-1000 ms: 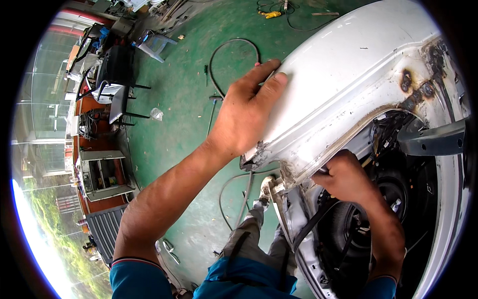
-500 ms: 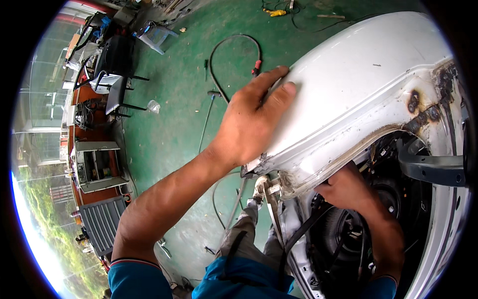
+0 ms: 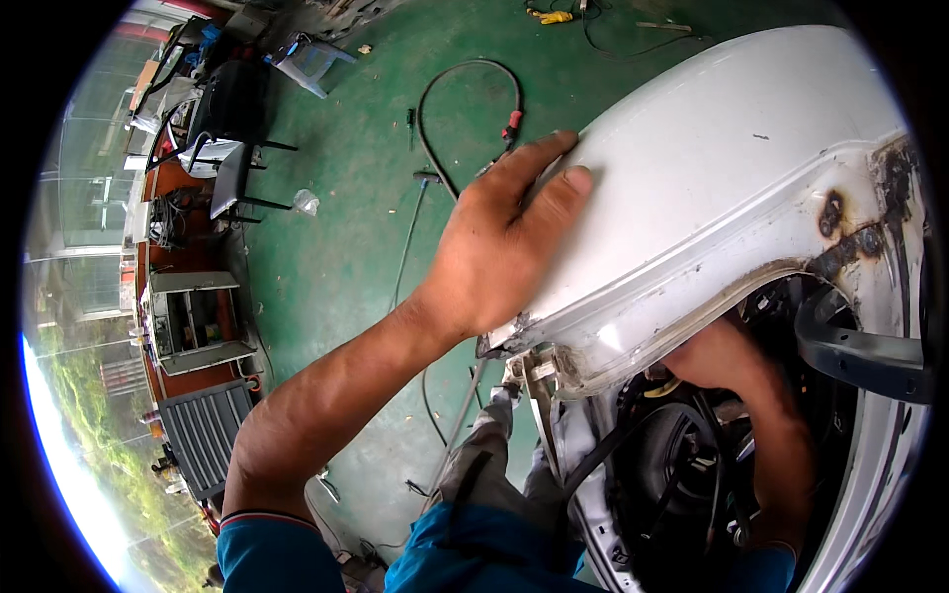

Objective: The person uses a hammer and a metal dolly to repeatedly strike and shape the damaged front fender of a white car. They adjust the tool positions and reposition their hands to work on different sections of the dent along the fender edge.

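Observation:
My left hand (image 3: 499,247) grips the curved edge of a white car body panel (image 3: 712,178), thumb on top and fingers bent over its outer side. My right hand (image 3: 717,351) reaches under the panel's lower lip into the dark opening of the car body, with its fingertips out of sight. Below it are black hoses (image 3: 603,450) and a dark wheel (image 3: 660,457). A curved grey metal bracket (image 3: 860,361) crosses the opening at the right. Rusty, scorched patches (image 3: 832,212) mark the panel's inner flange.
Cables, a coiled hose (image 3: 465,63) and a yellow tool (image 3: 554,17) lie on the green floor (image 3: 316,257). Along the left are a grey stool (image 3: 306,64), a black chair (image 3: 232,178), an open cabinet (image 3: 193,321) and a grey slatted unit (image 3: 203,440). My feet are beside the car body.
My right hand has slid rightward and deeper under the panel's lip, hiding its fingers. The panel and my left hand sit lower in the picture, the left still on the edge.

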The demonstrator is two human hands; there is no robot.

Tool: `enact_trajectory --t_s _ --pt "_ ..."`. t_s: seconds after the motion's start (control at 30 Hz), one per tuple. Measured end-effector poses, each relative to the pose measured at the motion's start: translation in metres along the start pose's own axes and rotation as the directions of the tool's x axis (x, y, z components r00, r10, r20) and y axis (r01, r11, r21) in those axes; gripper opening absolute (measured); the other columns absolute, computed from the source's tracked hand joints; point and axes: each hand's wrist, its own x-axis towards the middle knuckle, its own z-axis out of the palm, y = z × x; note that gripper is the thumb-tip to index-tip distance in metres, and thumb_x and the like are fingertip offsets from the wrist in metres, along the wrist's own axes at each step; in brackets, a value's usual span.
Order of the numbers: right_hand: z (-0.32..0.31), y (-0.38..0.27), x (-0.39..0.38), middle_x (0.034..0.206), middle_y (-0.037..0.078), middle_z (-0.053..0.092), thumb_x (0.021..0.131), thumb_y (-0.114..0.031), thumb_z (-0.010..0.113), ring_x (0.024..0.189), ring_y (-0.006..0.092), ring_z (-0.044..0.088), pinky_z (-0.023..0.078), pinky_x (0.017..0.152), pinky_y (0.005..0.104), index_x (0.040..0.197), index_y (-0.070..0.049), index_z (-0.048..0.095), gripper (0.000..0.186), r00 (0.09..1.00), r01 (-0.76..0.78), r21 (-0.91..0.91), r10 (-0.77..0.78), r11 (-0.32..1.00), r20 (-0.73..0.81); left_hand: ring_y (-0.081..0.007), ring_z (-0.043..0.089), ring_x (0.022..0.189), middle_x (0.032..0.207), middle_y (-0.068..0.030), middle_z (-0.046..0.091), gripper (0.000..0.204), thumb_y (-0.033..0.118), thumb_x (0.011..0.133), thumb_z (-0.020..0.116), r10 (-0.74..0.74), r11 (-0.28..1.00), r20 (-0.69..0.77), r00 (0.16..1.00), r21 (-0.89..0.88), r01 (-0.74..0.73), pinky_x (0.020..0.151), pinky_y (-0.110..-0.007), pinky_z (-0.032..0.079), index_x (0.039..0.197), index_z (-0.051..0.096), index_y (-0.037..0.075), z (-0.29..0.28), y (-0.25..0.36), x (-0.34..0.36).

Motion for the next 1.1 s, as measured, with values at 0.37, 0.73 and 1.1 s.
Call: enact_trajectory --t_s 0.37,0.73,1.1 --pt "-0.007 -0.026 -0.007 0.117 0.022 0.068 0.083 -0.016 0.072 0.115 0.0401 0.062 0.046 0.102 0.0486 0.115 -0.004 0.070 0.035 0.933 0.150 -0.304 -0.236 0.941 -0.271 -0.0309 0.059 0.123 0.132 -0.0262 0.059 0.065 0.044 0.102 0.055 0.013 1.000 -0.011 1.000 0.012 -0.012 0.106 -0.036 0.044 0.142 0.049 -0.006 -0.002 -0.004 -0.001" --pt "-0.011 -0.015 -0.006 0.133 0.024 0.061 0.085 -0.012 0.068 0.131 0.0386 0.052 0.038 0.113 0.0463 0.125 -0.002 0.064 0.042 0.987 -0.113 -0.122 0.096 0.986 -0.132 -0.0311 0.060 0.121 0.131 -0.0265 0.059 0.064 0.044 0.102 0.055 0.061 0.997 -0.011 0.998 0.046 -0.060 0.104 -0.036 0.045 0.142 0.049 -0.006 -0.001 -0.008 0.000" --pt "-0.006 -0.012 -0.021 0.115 0.019 0.069 0.081 -0.015 0.071 0.114 0.0396 0.062 0.047 0.100 0.0480 0.111 -0.004 0.071 0.031 0.942 -0.103 -0.249 0.014 0.963 -0.336 -0.0305 0.060 0.122 0.132 -0.0259 0.059 0.065 0.042 0.102 0.056 0.136 0.990 0.018 0.990 0.030 -0.137 0.104 -0.035 0.045 0.143 0.048 -0.007 0.004 -0.001 0.008"
